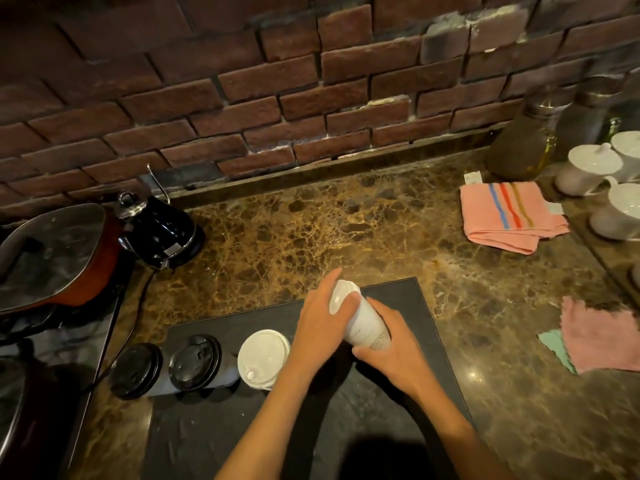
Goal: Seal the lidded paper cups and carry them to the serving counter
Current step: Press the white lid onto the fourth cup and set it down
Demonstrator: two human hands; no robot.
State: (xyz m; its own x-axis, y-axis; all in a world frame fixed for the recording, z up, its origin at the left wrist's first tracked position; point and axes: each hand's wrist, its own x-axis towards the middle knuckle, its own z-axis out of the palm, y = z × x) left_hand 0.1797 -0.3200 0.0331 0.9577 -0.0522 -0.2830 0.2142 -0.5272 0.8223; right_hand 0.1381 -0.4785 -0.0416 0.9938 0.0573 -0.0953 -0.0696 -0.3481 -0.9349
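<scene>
Marble counter [346, 220], brick wall [242, 81]

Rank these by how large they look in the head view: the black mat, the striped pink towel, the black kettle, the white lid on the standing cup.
1. black mat
2. striped pink towel
3. black kettle, looks nearly as large as the towel, so this order is unsure
4. white lid

Print on paper cup [367, 327] illegible
</scene>
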